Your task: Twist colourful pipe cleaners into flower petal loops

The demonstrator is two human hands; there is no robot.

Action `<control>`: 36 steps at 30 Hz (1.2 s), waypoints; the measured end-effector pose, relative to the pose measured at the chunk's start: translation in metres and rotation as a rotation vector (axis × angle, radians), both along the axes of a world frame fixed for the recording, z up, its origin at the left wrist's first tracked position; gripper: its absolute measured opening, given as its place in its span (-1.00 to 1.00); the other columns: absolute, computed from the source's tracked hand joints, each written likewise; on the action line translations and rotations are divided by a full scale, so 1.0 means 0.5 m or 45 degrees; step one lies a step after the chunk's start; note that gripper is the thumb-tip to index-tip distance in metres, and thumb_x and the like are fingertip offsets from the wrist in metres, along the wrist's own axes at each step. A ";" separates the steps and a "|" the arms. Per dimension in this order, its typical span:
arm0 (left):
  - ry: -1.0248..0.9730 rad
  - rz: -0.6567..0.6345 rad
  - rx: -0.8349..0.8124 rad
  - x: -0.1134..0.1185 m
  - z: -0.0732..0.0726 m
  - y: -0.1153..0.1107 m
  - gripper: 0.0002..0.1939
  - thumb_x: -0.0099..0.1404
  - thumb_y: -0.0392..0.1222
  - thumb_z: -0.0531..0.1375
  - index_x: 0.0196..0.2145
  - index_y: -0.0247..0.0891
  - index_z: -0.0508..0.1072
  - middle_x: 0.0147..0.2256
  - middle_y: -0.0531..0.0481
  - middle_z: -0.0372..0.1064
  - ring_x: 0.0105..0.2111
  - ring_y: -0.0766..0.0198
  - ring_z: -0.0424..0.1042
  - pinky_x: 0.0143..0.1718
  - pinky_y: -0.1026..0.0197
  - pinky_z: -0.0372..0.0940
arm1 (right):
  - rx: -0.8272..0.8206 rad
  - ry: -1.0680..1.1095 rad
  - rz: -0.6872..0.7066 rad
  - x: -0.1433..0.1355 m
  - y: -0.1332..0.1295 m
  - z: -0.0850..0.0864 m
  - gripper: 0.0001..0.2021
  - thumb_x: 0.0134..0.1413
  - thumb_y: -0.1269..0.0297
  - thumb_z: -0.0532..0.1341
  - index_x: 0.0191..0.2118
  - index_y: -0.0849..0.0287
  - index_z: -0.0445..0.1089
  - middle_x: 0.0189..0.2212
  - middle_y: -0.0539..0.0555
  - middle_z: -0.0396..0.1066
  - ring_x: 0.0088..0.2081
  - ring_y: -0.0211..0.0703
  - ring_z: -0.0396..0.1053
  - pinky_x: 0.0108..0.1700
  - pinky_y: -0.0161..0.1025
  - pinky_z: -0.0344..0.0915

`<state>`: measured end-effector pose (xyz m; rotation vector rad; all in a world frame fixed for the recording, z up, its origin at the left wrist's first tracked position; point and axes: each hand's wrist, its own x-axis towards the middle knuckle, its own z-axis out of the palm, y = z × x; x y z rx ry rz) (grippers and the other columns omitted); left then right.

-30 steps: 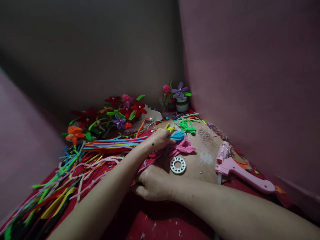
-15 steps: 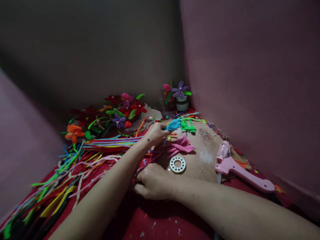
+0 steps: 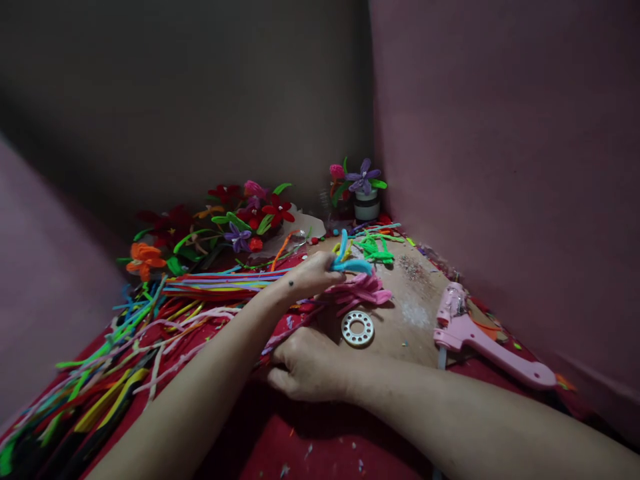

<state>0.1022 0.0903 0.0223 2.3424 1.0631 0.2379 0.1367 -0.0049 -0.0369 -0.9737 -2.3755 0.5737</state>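
Observation:
My left hand (image 3: 320,272) reaches over the board, its fingers closed on bent light-blue pipe cleaners (image 3: 356,266). One blue loop sticks up and another points right. Just under them lies a bundle of pink pipe cleaners (image 3: 367,290); behind is a green bundle (image 3: 375,248). Nearer to me, my right hand (image 3: 305,365) is curled into a fist beside a purple-pink pipe cleaner (image 3: 287,339). What its fingers hold, if anything, is hidden. A white ring with round holes (image 3: 357,329) lies right of that fist.
A pink glue gun (image 3: 493,343) rests at the right. Long coloured pipe cleaners (image 3: 215,287) and yellow-black-handled tools (image 3: 107,403) lie at the left. Pipe-cleaner flowers (image 3: 250,213) stand along the back, with a small potted one (image 3: 367,203) in the corner between walls.
The light-blue pipe cleaners, bunched together before, are now spread into separate loops in my left hand, which has moved slightly down. My right hand stays almost the same.

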 end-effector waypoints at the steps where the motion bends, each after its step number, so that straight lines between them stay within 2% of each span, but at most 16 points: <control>1: 0.053 -0.009 -0.040 -0.002 -0.006 -0.001 -0.87 0.00 -0.16 0.10 -0.53 -0.29 0.28 -0.65 0.15 0.08 -0.64 0.42 0.07 -0.63 0.34 -0.05 | -0.006 0.003 0.003 0.000 0.000 0.000 -0.76 -0.03 0.29 0.05 -0.50 0.23 0.44 -0.59 0.07 0.40 -0.61 -0.33 0.10 -0.54 -0.37 0.00; 5: 0.075 0.016 0.012 -0.001 -0.041 0.003 -0.86 -0.11 -0.19 0.17 -0.63 -0.31 0.29 -0.67 0.13 0.09 -0.64 0.42 0.08 -0.65 0.34 -0.07 | -0.021 -0.002 -0.002 0.001 0.000 0.000 -0.75 -0.01 0.28 0.06 -0.48 0.26 0.45 -0.56 0.09 0.42 -0.59 -0.31 0.16 -0.52 -0.36 0.02; 8: 0.026 0.076 0.040 0.002 -0.059 0.008 -0.84 -0.09 -0.17 0.17 -0.65 -0.32 0.30 -0.69 0.13 0.07 -0.64 0.43 0.06 -0.65 0.34 -0.08 | -0.013 -0.018 0.011 0.003 -0.001 0.002 -0.75 0.00 0.28 0.06 -0.43 0.26 0.47 -0.51 0.11 0.45 -0.56 -0.28 0.22 -0.50 -0.35 0.04; 12: -0.141 0.227 -0.155 -0.001 -0.048 0.004 -0.78 -0.08 -0.11 0.19 -0.66 -0.33 0.30 -0.72 0.16 0.06 -0.70 0.47 0.00 -0.67 0.35 -0.12 | 0.011 -0.040 0.035 0.005 -0.001 0.006 -0.73 0.04 0.25 0.05 -0.40 0.25 0.47 -0.46 0.13 0.48 -0.50 -0.25 0.29 -0.47 -0.33 0.06; 16: -0.287 0.359 -0.383 -0.009 -0.027 -0.004 -0.80 -0.10 -0.20 0.21 -0.69 -0.30 0.25 -0.77 0.18 0.06 -0.74 0.48 0.01 -0.70 0.35 -0.12 | 0.017 -0.060 0.018 0.007 -0.001 0.009 -0.71 0.06 0.21 0.04 -0.44 0.24 0.46 -0.47 0.12 0.47 -0.50 -0.24 0.29 -0.49 -0.33 0.02; 22: -0.518 0.393 -0.754 -0.016 -0.035 0.000 -0.84 -0.10 -0.28 0.22 -0.63 -0.29 0.26 -0.79 0.24 -0.07 -0.76 0.53 -0.10 -0.70 0.38 -0.12 | 0.024 -0.056 0.016 0.007 -0.001 0.008 -0.71 0.06 0.20 0.05 -0.44 0.23 0.44 -0.48 0.10 0.46 -0.51 -0.25 0.27 -0.51 -0.33 -0.01; 28: -0.488 0.511 -0.732 -0.011 -0.038 -0.007 -0.79 -0.12 -0.28 0.25 -0.64 -0.29 0.22 -0.76 0.21 0.03 -0.75 0.52 -0.02 -0.69 0.38 -0.10 | 0.034 -0.065 0.007 0.005 0.000 0.006 -0.71 0.05 0.20 0.05 -0.45 0.23 0.45 -0.49 0.10 0.46 -0.52 -0.26 0.26 -0.51 -0.33 -0.02; 36: -0.492 0.421 -0.761 -0.005 -0.044 -0.011 -0.73 -0.13 -0.30 0.26 -0.67 -0.28 0.16 -0.79 0.23 -0.04 -0.77 0.54 -0.09 -0.72 0.37 -0.18 | 0.075 -0.053 -0.019 0.006 -0.001 0.003 -0.71 0.04 0.20 0.06 -0.46 0.23 0.46 -0.52 0.09 0.45 -0.55 -0.27 0.23 -0.53 -0.31 -0.07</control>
